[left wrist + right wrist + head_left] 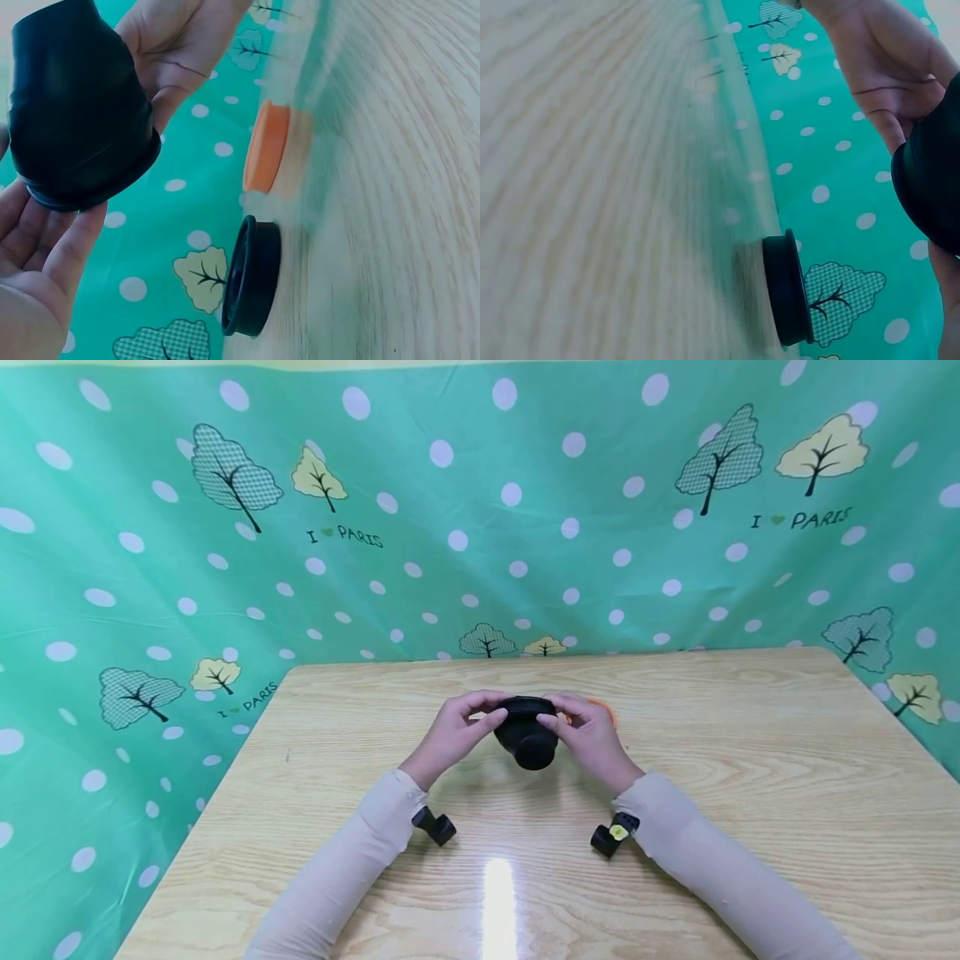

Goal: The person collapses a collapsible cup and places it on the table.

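Both hands hold a black, soft-looking cup-shaped piece point(525, 735) above the table, its wide rim towards the far side and its narrower rounded end towards me. My left hand point(457, 731) pinches the rim from the left, thumb on the near side. On the opposite side my right hand point(588, 735) pinches the rim the same way. In the left wrist view the piece point(79, 112) shows creased walls and a thick rolled rim. Beyond it, a black flanged ring-like part point(255, 277) and an orange one point(268, 146) sit on the table.
The wooden table point(750, 827) carries a bright light reflection near its front. A green dotted cloth point(420, 527) with printed trees hangs behind and at the sides. Each wrist bears a strap with a small black camera point(442, 829).
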